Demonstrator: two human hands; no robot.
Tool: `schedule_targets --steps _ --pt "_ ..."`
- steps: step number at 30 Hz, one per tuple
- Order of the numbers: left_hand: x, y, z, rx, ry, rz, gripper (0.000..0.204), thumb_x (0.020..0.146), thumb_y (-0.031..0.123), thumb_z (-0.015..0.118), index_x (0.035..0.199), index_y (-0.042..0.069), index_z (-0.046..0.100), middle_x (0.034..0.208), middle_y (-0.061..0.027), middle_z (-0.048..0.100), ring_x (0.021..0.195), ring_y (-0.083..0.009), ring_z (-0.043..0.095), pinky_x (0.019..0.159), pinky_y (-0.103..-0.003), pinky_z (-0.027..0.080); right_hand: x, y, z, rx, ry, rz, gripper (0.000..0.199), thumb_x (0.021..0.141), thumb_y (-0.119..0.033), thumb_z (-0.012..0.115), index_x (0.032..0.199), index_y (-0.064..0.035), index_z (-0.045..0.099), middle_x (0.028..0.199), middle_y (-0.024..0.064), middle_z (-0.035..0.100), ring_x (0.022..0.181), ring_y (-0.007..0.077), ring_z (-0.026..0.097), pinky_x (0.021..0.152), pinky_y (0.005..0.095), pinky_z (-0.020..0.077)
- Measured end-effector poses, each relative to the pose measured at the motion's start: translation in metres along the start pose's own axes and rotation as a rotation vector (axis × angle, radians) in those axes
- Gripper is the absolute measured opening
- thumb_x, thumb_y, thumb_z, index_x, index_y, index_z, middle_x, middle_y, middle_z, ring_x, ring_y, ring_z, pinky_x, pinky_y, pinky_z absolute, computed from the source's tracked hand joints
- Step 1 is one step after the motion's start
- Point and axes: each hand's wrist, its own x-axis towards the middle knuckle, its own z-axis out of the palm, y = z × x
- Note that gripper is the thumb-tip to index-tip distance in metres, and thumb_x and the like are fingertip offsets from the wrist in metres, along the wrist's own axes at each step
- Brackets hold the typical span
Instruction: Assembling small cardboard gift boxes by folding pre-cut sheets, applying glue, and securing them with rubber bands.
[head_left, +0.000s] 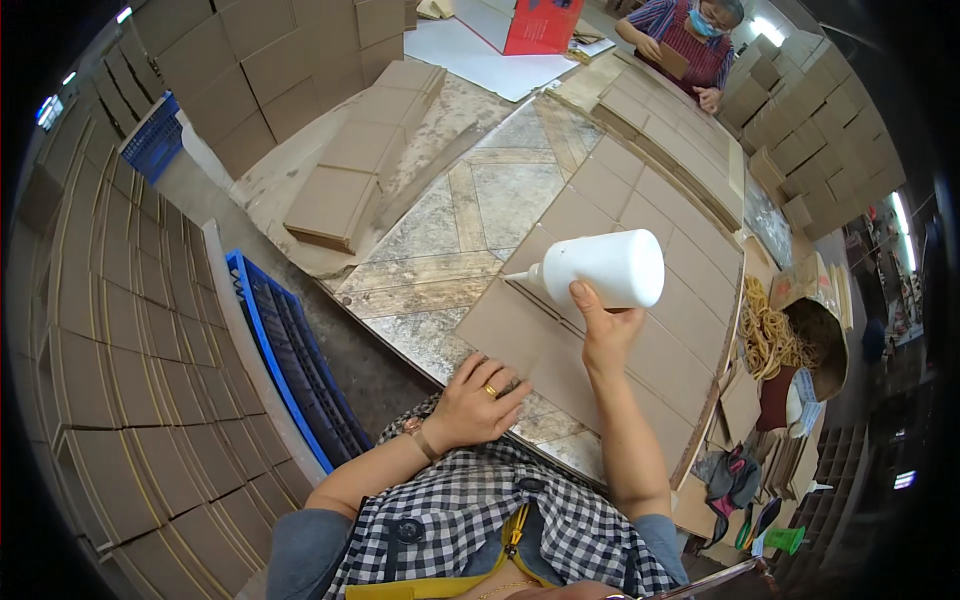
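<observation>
My right hand (608,330) is closed around a white squeeze bottle (605,268), with the thumb on its near side. The bottle lies on its side in the air, its thin nozzle toward the left. Beneath it, brown cardboard panels (675,290) are laid side by side in rows on the table. My left hand (480,400) rests at the table's near edge, next to the nearest panel. Its fingers are loosely bent and apart, with nothing seen in them, and a ring is on one finger.
Stacked cardboard pieces (350,170) lie at the far left of the table (430,250). A blue crate (290,360) and banded cardboard stacks (150,360) stand left. Rubber bands (770,325) lie to the right. A masked co-worker (690,50) holds a panel across the table.
</observation>
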Motion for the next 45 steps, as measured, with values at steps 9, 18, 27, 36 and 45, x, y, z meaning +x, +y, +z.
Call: schedule_targets --steps 9,18,27,36,45 --pt "0.001 -0.001 0.000 0.005 0.016 -0.001 0.028 0.075 0.024 0.065 0.100 0.013 0.067 0.099 -0.0048 0.058 0.101 -0.0235 0.053 0.097 -0.044 0.039 0.007 -0.004 -0.009 -0.131 -0.033 -0.009 0.045 0.071 -0.007 0.081 0.108 0.0035 0.057 0.099 0.0107 0.065 0.089 0.0188 0.063 0.079 0.0313 0.0516" --pt "-0.002 0.002 0.007 0.027 0.013 -0.035 0.032 0.071 0.021 0.064 0.101 0.017 0.070 0.101 -0.0047 0.060 0.101 -0.0249 0.054 0.097 -0.046 0.040 -0.006 -0.024 -0.083 -0.153 0.112 0.009 0.047 0.069 -0.006 0.083 0.108 0.0028 0.058 0.098 0.0108 0.065 0.091 0.0196 0.063 0.081 0.0316 0.0506" --pt "-0.001 0.004 0.007 0.091 -0.031 -0.006 0.032 0.074 0.023 0.061 0.104 0.016 0.069 0.103 -0.0060 0.058 0.106 -0.0258 0.052 0.100 -0.048 0.037 -0.034 -0.050 -0.166 -0.274 0.189 0.034 0.057 0.068 -0.008 0.083 0.116 0.0013 0.053 0.102 0.0098 0.063 0.093 0.0199 0.062 0.084 0.0323 0.0492" --pt "0.002 0.009 0.007 0.118 -0.052 -0.002 0.035 0.071 0.019 0.061 0.105 0.015 0.069 0.105 -0.0071 0.057 0.105 -0.0287 0.051 0.099 -0.050 0.037 -0.067 -0.068 -0.264 -0.366 0.344 -0.019 0.059 0.066 -0.013 0.085 0.115 0.0011 0.053 0.101 0.0098 0.063 0.092 0.0198 0.061 0.084 0.0323 0.0488" --pt "0.002 0.011 0.008 0.110 -0.060 0.015 0.034 0.074 0.018 0.057 0.105 0.013 0.069 0.106 -0.0095 0.056 0.106 -0.0306 0.049 0.099 -0.051 0.036 -0.091 -0.113 -0.320 -0.511 0.431 0.004 0.046 0.067 -0.012 0.084 0.102 0.0041 0.061 0.092 0.0103 0.066 0.082 0.0177 0.063 0.075 0.0301 0.0502"
